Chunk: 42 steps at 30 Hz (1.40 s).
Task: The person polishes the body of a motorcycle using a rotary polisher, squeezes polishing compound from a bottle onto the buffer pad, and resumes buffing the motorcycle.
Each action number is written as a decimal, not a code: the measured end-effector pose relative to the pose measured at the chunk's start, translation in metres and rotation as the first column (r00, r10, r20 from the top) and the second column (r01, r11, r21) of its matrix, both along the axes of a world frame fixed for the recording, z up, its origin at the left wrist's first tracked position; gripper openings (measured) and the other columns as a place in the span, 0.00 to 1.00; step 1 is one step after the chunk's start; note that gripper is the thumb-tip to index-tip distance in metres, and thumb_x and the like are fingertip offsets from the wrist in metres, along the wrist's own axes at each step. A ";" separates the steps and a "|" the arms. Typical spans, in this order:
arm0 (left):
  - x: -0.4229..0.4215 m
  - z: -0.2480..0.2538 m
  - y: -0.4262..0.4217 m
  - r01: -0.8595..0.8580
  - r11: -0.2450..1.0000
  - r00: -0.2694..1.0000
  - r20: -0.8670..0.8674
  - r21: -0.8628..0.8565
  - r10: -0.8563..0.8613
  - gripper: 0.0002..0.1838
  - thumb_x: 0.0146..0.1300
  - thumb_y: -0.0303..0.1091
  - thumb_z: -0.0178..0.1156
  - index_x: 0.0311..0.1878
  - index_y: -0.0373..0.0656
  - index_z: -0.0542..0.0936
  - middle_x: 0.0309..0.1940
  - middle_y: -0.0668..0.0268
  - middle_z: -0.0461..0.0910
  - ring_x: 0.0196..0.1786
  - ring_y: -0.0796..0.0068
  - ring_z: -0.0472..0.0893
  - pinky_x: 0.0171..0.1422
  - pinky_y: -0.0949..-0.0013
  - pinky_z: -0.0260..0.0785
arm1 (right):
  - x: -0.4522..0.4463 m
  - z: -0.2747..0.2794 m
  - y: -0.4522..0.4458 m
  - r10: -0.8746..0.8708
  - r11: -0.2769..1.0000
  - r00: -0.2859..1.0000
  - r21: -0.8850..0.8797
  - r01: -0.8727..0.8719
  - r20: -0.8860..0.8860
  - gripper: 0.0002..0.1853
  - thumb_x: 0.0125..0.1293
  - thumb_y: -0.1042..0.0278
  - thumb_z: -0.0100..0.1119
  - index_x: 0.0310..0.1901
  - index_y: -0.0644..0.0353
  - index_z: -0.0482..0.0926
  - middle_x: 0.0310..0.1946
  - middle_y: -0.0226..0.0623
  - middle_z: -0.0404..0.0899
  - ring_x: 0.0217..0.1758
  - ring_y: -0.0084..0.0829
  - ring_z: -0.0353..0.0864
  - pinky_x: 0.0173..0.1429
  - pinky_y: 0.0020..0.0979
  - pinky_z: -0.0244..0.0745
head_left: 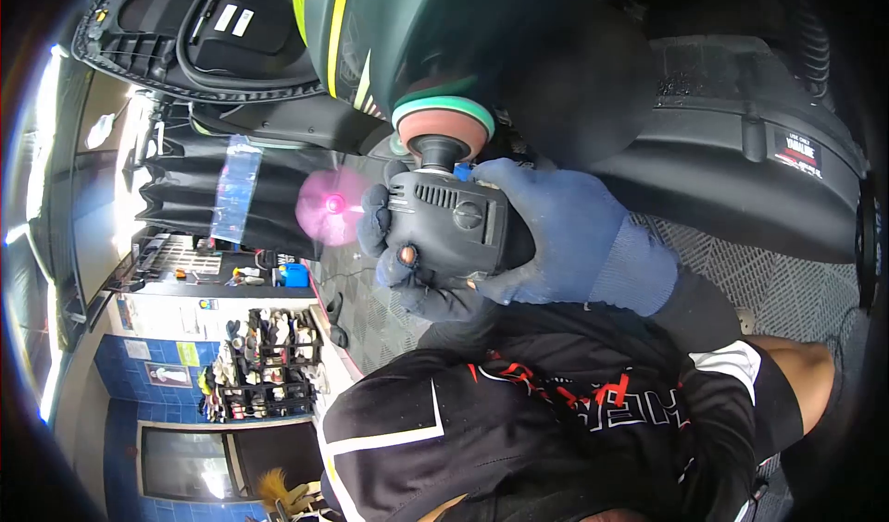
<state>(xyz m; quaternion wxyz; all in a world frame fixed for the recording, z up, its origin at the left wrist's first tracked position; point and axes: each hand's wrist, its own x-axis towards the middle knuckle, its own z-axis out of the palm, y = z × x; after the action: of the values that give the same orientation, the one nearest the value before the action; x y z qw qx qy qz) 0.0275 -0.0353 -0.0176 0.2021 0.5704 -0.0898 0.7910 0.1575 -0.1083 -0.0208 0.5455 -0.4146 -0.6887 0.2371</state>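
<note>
Head view, polisher point(449, 230) gripped from both sides, left hand point(405, 267) curled around one, right hand point(574, 230) closed around the other, pad point(449, 122) set against dark green panel point(421, 45).

Black polisher point(440, 226), green-and-red pad point(447, 126), blue glove point(576, 235), yellow-striped dark green panel point(412, 41)

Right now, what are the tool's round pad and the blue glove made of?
The round pad looks like foam, dull red and green, with a thick, cushiony edge, but I can't be sure. The blue glove looks like matte knitted cloth: its cuff has fine ribs.
</note>
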 end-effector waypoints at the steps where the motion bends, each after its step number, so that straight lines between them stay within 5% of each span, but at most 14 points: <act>1: -0.004 -0.001 -0.003 -0.113 0.986 0.994 -0.012 -0.126 0.113 0.16 0.66 0.41 0.52 0.45 0.41 0.83 0.63 0.49 0.76 0.69 0.53 0.74 0.73 0.39 0.68 | -0.003 -0.001 0.002 -0.014 1.000 1.000 -0.007 0.014 0.026 0.49 0.50 0.44 0.84 0.67 0.62 0.68 0.42 0.55 0.87 0.45 0.55 0.89 0.50 0.50 0.84; 3: -0.007 0.002 0.006 -0.219 0.941 0.975 -0.028 -0.257 0.219 0.17 0.65 0.41 0.53 0.46 0.38 0.82 0.62 0.49 0.77 0.66 0.54 0.76 0.71 0.42 0.71 | -0.004 0.000 0.001 -0.027 0.999 0.997 -0.018 0.028 0.066 0.49 0.50 0.44 0.83 0.67 0.61 0.68 0.42 0.54 0.87 0.45 0.55 0.89 0.50 0.50 0.84; 5: 0.005 0.016 0.047 -0.115 0.916 0.992 0.094 0.383 0.085 0.24 0.73 0.51 0.43 0.48 0.40 0.80 0.59 0.42 0.75 0.60 0.39 0.79 0.62 0.33 0.77 | 0.001 0.008 -0.005 -0.047 0.998 0.999 0.031 0.046 0.021 0.48 0.49 0.46 0.84 0.67 0.61 0.69 0.43 0.54 0.87 0.45 0.56 0.89 0.49 0.50 0.84; 7: -0.011 -0.003 0.066 -0.080 0.911 0.995 0.079 0.405 0.053 0.28 0.76 0.59 0.38 0.49 0.45 0.78 0.55 0.45 0.75 0.52 0.34 0.80 0.53 0.27 0.80 | 0.006 0.015 -0.011 -0.041 0.998 0.999 0.044 0.041 -0.010 0.48 0.48 0.47 0.85 0.66 0.60 0.69 0.45 0.54 0.87 0.46 0.57 0.89 0.49 0.50 0.84; 11: 0.056 0.032 0.005 -0.103 0.958 0.992 0.104 0.266 0.078 0.27 0.72 0.61 0.42 0.45 0.47 0.80 0.47 0.49 0.75 0.45 0.40 0.81 0.48 0.37 0.80 | 0.027 0.024 -0.030 -0.074 0.997 0.993 0.005 0.075 -0.087 0.49 0.39 0.52 0.88 0.66 0.54 0.75 0.49 0.48 0.87 0.51 0.51 0.89 0.54 0.42 0.83; 12: 0.037 0.055 -0.002 -0.191 0.914 0.927 -0.242 0.358 0.288 0.24 0.72 0.59 0.48 0.42 0.47 0.80 0.41 0.53 0.75 0.43 0.48 0.81 0.45 0.48 0.79 | 0.036 0.024 -0.036 -0.054 0.998 0.998 0.016 0.055 -0.039 0.49 0.39 0.52 0.88 0.66 0.54 0.75 0.49 0.48 0.87 0.51 0.51 0.89 0.54 0.42 0.83; 14: 0.088 0.051 -0.012 -0.136 0.933 0.990 0.076 0.333 0.117 0.19 0.72 0.53 0.52 0.40 0.47 0.79 0.34 0.60 0.73 0.40 0.54 0.80 0.42 0.53 0.75 | 0.053 0.027 -0.044 -0.106 0.994 0.991 0.025 0.108 -0.077 0.54 0.39 0.46 0.89 0.68 0.60 0.72 0.50 0.48 0.87 0.52 0.46 0.91 0.61 0.42 0.83; 19: 0.131 0.070 -0.034 -0.025 0.931 0.983 0.177 0.364 -0.043 0.17 0.66 0.48 0.55 0.39 0.42 0.83 0.38 0.56 0.78 0.40 0.51 0.81 0.39 0.55 0.73 | 0.061 0.039 -0.037 -0.225 0.964 0.968 0.119 0.238 -0.113 0.55 0.39 0.46 0.90 0.68 0.61 0.72 0.52 0.48 0.87 0.54 0.45 0.90 0.61 0.42 0.83; 25: 0.089 0.079 -0.009 0.043 0.934 0.968 0.217 0.355 -0.127 0.16 0.61 0.42 0.59 0.39 0.38 0.86 0.42 0.52 0.84 0.39 0.49 0.83 0.36 0.56 0.70 | 0.042 0.036 -0.012 -0.295 0.939 0.954 0.169 0.299 -0.050 0.56 0.39 0.46 0.90 0.69 0.62 0.72 0.55 0.47 0.86 0.56 0.44 0.89 0.62 0.41 0.82; 28: 0.042 0.065 0.018 0.099 0.917 0.988 0.072 0.385 -0.137 0.17 0.60 0.42 0.58 0.39 0.37 0.86 0.42 0.51 0.84 0.38 0.48 0.83 0.36 0.54 0.72 | 0.019 0.016 -0.001 -0.273 0.953 0.962 0.146 0.265 0.032 0.56 0.38 0.46 0.90 0.69 0.62 0.72 0.56 0.47 0.86 0.57 0.43 0.89 0.62 0.41 0.82; 34: -0.012 0.009 0.051 -0.062 0.949 0.997 0.071 0.309 0.042 0.21 0.68 0.52 0.58 0.41 0.42 0.86 0.45 0.51 0.84 0.45 0.45 0.86 0.43 0.49 0.81 | -0.015 -0.004 0.004 -0.238 0.969 0.953 0.113 0.220 0.188 0.57 0.38 0.45 0.90 0.70 0.62 0.72 0.58 0.46 0.85 0.60 0.42 0.88 0.63 0.41 0.82; 36: -0.021 -0.003 0.055 -0.089 0.955 0.995 0.077 0.284 0.070 0.21 0.69 0.53 0.58 0.41 0.42 0.86 0.44 0.51 0.84 0.45 0.45 0.86 0.43 0.48 0.81 | -0.033 -0.001 0.005 -0.158 0.965 0.987 -0.207 0.160 0.029 0.56 0.40 0.44 0.89 0.69 0.63 0.71 0.55 0.49 0.86 0.56 0.45 0.90 0.59 0.42 0.83; 42: -0.012 -0.013 0.047 -0.208 0.968 0.965 0.189 0.142 0.180 0.23 0.71 0.56 0.56 0.41 0.44 0.85 0.44 0.51 0.83 0.46 0.44 0.85 0.44 0.46 0.81 | -0.033 0.003 0.022 -0.081 0.988 0.968 -0.107 0.108 0.236 0.52 0.43 0.46 0.87 0.67 0.59 0.70 0.47 0.53 0.86 0.47 0.55 0.89 0.48 0.46 0.84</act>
<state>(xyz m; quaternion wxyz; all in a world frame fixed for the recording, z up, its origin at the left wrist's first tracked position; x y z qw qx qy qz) 0.0153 0.0118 -0.0310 0.0681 0.5195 -0.1140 0.8441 0.1243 -0.0864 -0.0181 0.4467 -0.5036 -0.7115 0.2016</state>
